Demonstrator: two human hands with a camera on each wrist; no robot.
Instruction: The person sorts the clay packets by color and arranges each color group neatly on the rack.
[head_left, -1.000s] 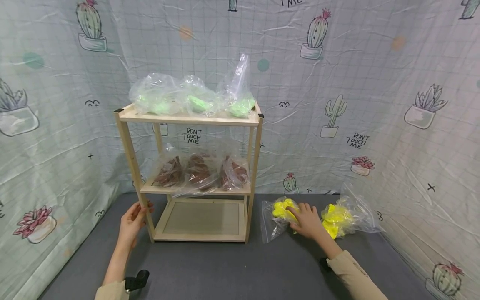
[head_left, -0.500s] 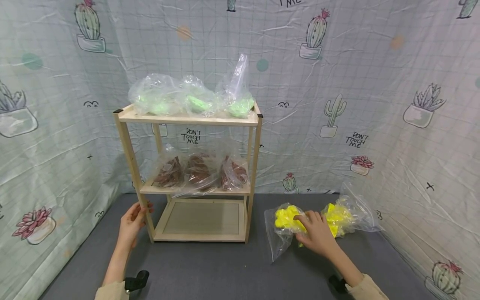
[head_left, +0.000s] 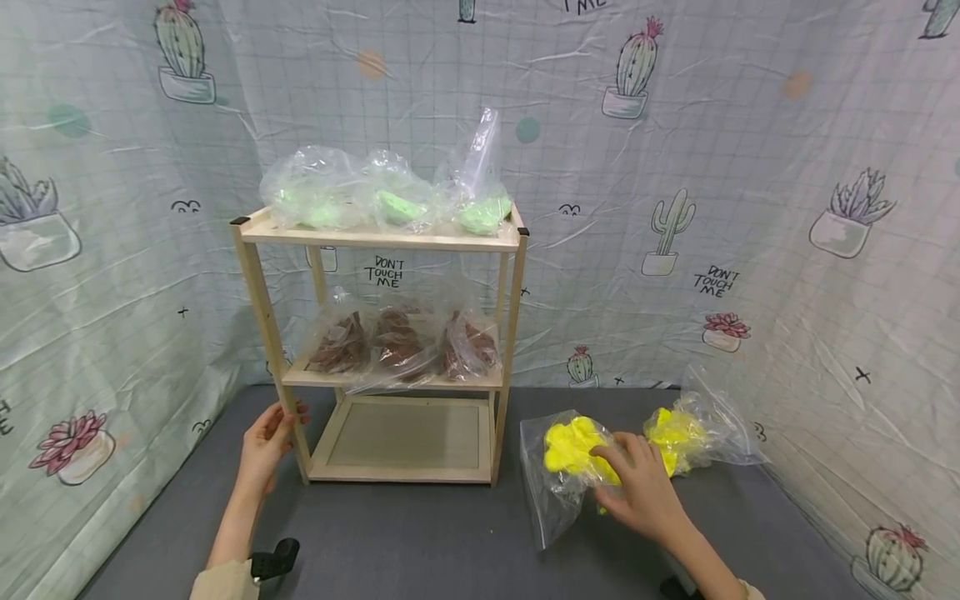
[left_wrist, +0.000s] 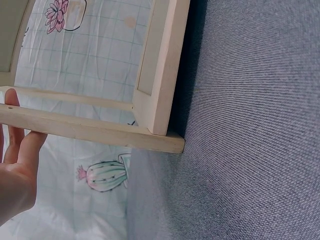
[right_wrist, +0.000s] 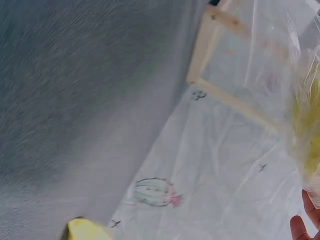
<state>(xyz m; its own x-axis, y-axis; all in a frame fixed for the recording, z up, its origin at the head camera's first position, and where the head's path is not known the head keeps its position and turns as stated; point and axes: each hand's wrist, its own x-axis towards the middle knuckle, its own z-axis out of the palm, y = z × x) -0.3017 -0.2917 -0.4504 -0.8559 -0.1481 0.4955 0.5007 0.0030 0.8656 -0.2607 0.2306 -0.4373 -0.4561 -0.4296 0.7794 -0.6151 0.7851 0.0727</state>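
In the head view my left hand (head_left: pixel 262 450) pinches the front left post of a wooden shelf (head_left: pixel 390 475), low down. Close up in the left wrist view, the thumb and fingers (left_wrist: pixel 31 150) lie on either side of that post. My right hand (head_left: pixel 645 492) grips a clear zip bag (head_left: pixel 555 504) of bright yellow lumpy pieces to the right of the shelf, its loose plastic end spread toward the left. That same yellow bag (right_wrist: pixel 307 117) fills the right edge of the right wrist view, above the fingertips (right_wrist: pixel 298 227).
Behind the right hand lies another bag of yellow pieces (head_left: pixel 678 433). The shelf's top board carries bags of pale green pieces (head_left: pixel 480 215); its middle board carries bags of brown pieces (head_left: pixel 397 337). A cactus-print curtain (head_left: pixel 600 275) surrounds the grey table (head_left: pixel 420 542).
My right hand has drawn the yellow bag off its earlier spot, first rightward and then nearer to me, and the bag's loose end has swung forward. The left hand stays on the post.
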